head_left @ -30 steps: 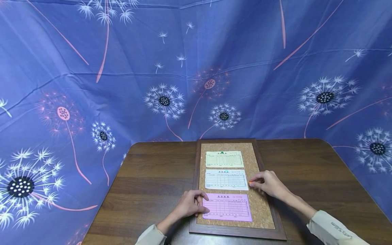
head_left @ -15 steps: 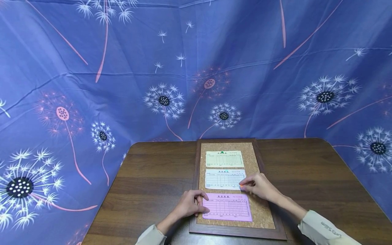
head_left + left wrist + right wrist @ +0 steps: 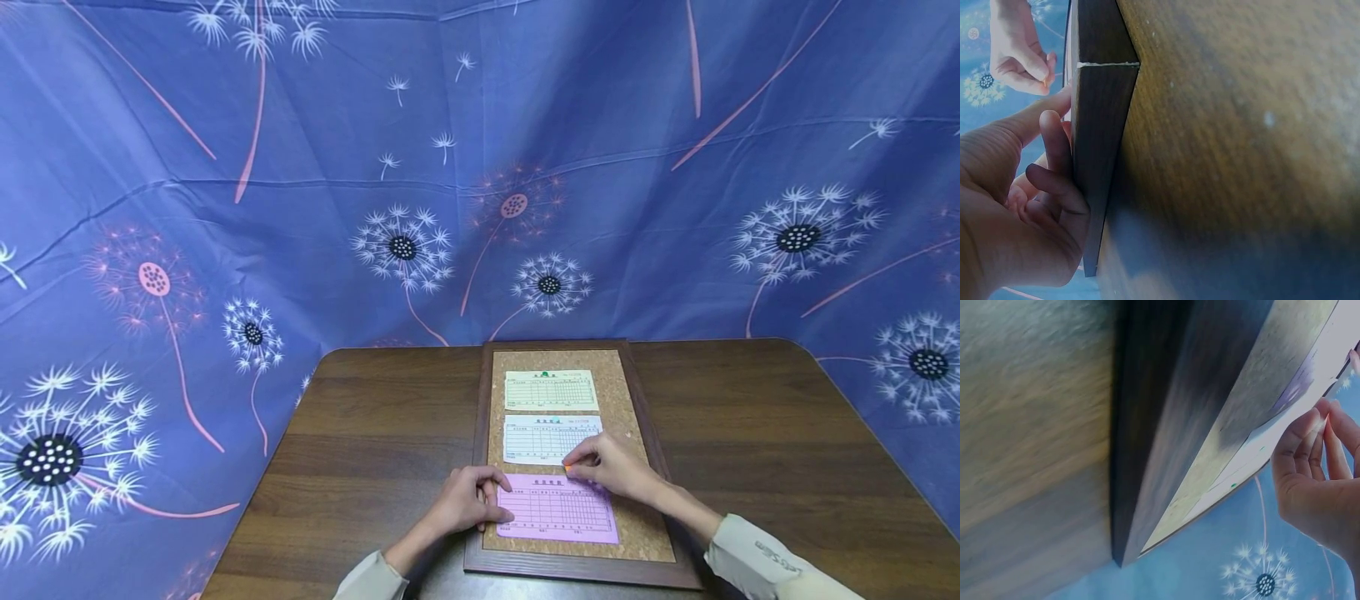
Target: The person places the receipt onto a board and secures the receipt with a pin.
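Observation:
A pink printed slip lies on the lower part of the framed cork board. My left hand touches the slip's left edge with thumb and index finger, pressing it against the board; the other fingers curl loosely beside the frame in the left wrist view. Between thumb and index finger, my right hand pinches a small orange push pin, just at the pink slip's top edge. Whether the pin touches the paper cannot be told. Above are a white slip and a pale green slip.
A green pin sits at the top of the pale green slip, and a teal pin at the top of the white one. The board's dark wooden frame lies on a brown table. Behind hangs a blue dandelion-print cloth.
My right hand has moved left and slightly toward me with the orange push pin, from the board's right side to the pink slip's top edge. My left hand has stayed in place.

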A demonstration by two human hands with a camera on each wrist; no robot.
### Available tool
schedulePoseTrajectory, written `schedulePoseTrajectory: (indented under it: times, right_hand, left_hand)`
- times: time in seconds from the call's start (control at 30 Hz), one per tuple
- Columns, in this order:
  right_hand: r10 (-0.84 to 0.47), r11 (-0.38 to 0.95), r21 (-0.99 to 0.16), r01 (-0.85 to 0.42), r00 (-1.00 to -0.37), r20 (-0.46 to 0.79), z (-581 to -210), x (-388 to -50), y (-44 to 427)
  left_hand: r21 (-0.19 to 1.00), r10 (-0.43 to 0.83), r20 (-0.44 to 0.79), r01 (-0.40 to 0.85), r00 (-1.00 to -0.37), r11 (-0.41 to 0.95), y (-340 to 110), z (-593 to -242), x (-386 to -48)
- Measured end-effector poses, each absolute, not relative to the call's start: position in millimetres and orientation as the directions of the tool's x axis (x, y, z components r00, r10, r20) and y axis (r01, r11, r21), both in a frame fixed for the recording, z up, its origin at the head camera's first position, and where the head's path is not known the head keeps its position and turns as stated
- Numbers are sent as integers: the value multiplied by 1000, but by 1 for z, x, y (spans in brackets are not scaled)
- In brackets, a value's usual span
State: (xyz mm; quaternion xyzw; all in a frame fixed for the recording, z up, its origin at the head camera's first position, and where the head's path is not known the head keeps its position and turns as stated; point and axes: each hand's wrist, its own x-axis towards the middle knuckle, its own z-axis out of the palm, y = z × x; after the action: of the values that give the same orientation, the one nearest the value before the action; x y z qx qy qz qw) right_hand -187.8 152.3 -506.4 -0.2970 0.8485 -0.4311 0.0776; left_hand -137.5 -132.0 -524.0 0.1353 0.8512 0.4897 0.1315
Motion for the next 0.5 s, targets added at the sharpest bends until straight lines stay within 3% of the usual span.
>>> schedulePoseTrajectory:
  times: [0.5]
  right_hand:
    - [-618,408,-791,-455,-776,128,-518,-188,131]
  left_hand:
    - [869,354,-97,95,-930,486,-131,-525,-138]
